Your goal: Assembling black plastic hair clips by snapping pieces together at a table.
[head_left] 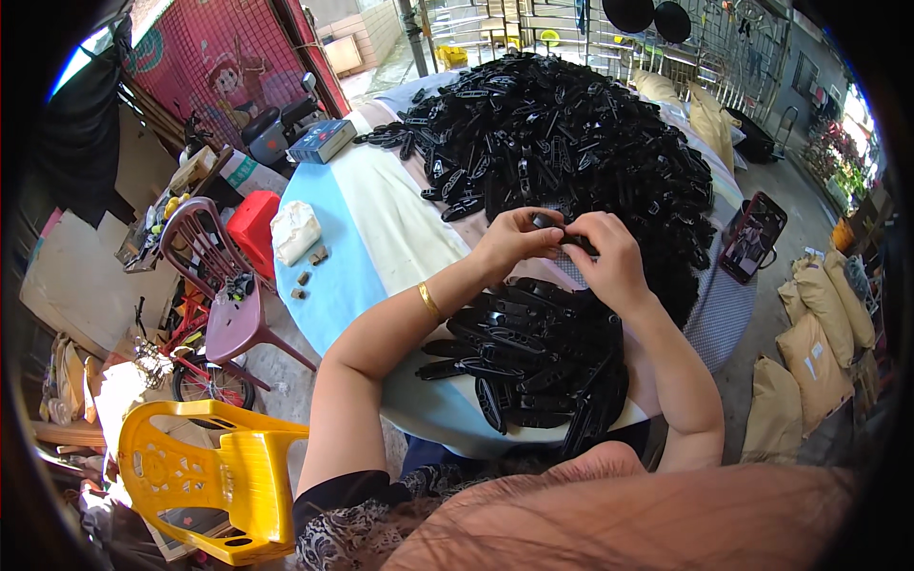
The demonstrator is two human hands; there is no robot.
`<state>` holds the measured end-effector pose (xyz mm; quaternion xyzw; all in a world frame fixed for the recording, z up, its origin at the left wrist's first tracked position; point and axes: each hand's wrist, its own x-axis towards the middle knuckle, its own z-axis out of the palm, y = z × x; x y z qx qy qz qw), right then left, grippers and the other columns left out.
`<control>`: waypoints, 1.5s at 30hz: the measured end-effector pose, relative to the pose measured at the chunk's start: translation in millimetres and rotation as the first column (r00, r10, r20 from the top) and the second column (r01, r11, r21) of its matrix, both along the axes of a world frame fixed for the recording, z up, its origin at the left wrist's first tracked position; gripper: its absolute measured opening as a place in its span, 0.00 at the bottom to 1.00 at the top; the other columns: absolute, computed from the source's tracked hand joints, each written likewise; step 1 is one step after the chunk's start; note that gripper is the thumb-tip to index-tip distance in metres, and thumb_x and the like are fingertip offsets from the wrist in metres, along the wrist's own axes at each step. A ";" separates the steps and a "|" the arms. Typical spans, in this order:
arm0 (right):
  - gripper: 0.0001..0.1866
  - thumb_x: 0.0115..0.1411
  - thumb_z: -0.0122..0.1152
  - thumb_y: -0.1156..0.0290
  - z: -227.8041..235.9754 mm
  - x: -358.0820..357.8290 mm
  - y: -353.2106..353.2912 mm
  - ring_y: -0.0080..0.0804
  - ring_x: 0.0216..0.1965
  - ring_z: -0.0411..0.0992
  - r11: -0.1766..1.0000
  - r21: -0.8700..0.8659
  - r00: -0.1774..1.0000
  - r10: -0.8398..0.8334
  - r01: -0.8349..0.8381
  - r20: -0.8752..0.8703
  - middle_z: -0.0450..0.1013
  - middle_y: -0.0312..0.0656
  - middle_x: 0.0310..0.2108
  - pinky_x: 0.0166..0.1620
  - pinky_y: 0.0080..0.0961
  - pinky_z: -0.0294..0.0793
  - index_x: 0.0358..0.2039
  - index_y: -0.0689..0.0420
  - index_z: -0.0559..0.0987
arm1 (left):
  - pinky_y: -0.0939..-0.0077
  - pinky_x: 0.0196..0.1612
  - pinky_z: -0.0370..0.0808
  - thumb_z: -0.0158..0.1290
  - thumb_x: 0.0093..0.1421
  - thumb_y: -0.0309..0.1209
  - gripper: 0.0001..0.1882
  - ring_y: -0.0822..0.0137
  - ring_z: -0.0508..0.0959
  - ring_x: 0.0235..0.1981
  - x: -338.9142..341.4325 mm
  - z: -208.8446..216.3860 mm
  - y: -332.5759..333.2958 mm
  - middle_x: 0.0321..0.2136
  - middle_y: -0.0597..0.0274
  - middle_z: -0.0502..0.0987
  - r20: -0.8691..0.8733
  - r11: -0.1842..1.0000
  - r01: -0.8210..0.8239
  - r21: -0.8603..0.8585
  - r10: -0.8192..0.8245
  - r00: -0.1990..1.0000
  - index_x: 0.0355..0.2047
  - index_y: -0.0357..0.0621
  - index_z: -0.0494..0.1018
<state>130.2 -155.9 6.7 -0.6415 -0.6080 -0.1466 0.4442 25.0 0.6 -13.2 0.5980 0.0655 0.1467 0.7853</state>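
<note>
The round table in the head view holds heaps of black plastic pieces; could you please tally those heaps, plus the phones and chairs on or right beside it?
Heaps of black plastic pieces: 2
Phone: 1
Yellow plastic chair: 1
Purple plastic chair: 1
Total: 5

We count two hands [515,240] [614,262], one worktop [390,195], two heaps of black pieces [571,143] [538,352], one phone [755,236], one blue box [322,141], one white bag [296,231], at least three brown blocks [303,278], one gold bracelet [428,302], one yellow chair [252,481] and one purple chair [238,324]; single black pieces we cannot count.
</note>
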 end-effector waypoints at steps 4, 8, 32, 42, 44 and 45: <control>0.18 0.52 0.64 0.74 -9.7 23.0 2.6 0.26 0.38 0.75 0.904 -0.200 0.644 0.102 -0.378 -0.758 0.76 0.44 0.37 0.42 0.22 0.73 0.43 0.64 0.73 | 0.84 0.30 0.75 0.58 0.53 0.25 0.18 0.76 0.77 0.26 -8.2 23.9 -12.5 0.30 0.59 0.78 0.040 0.940 -0.084 0.331 0.075 0.996 0.43 0.33 0.71; 0.15 0.53 0.63 0.74 -6.8 16.3 4.7 0.26 0.35 0.76 0.935 -0.238 0.817 0.084 -0.263 -0.570 0.77 0.47 0.34 0.39 0.21 0.74 0.40 0.66 0.76 | 0.87 0.27 0.73 0.57 0.53 0.24 0.16 0.79 0.75 0.23 -10.7 25.7 -17.1 0.29 0.62 0.77 0.093 0.812 -0.162 0.561 0.133 0.987 0.42 0.35 0.71; 0.28 0.61 0.51 0.49 -40.1 -34.0 -58.8 0.29 0.45 0.70 0.823 -0.272 0.677 0.175 -0.499 -0.715 0.74 0.43 0.43 0.49 0.22 0.67 0.49 0.61 0.74 | 0.81 0.42 0.70 0.50 0.61 0.32 0.16 0.75 0.74 0.36 -85.0 -34.9 -39.6 0.34 0.62 0.76 -0.003 0.948 -0.157 0.278 0.164 0.986 0.45 0.34 0.70; 0.23 0.61 0.53 0.54 -46.1 -91.2 -117.3 0.33 0.43 0.72 0.957 -0.134 0.812 0.140 -0.259 -0.567 0.74 0.46 0.41 0.46 0.24 0.68 0.44 0.63 0.76 | 0.77 0.41 0.72 0.52 0.57 0.32 0.15 0.70 0.76 0.35 -128.1 -25.2 -109.5 0.33 0.55 0.78 -0.014 0.890 -0.236 0.391 0.262 0.965 0.42 0.34 0.72; 0.24 0.59 0.54 0.53 -46.7 -102.8 -127.8 0.39 0.43 0.72 0.975 -0.125 0.887 0.107 -0.181 -0.449 0.74 0.47 0.41 0.47 0.27 0.67 0.43 0.63 0.76 | 0.76 0.41 0.71 0.50 0.58 0.31 0.15 0.68 0.75 0.35 -138.9 -29.6 -119.9 0.33 0.55 0.77 0.038 0.813 -0.256 0.523 0.277 0.960 0.42 0.35 0.72; 0.25 0.58 0.54 0.52 -44.9 -109.2 -133.2 0.42 0.43 0.71 0.986 -0.123 0.942 0.069 -0.115 -0.328 0.74 0.47 0.41 0.49 0.30 0.66 0.43 0.63 0.75 | 0.78 0.42 0.71 0.49 0.59 0.30 0.15 0.72 0.74 0.36 -144.6 -28.6 -126.3 0.34 0.58 0.77 0.058 0.756 -0.259 0.602 0.281 0.958 0.44 0.34 0.71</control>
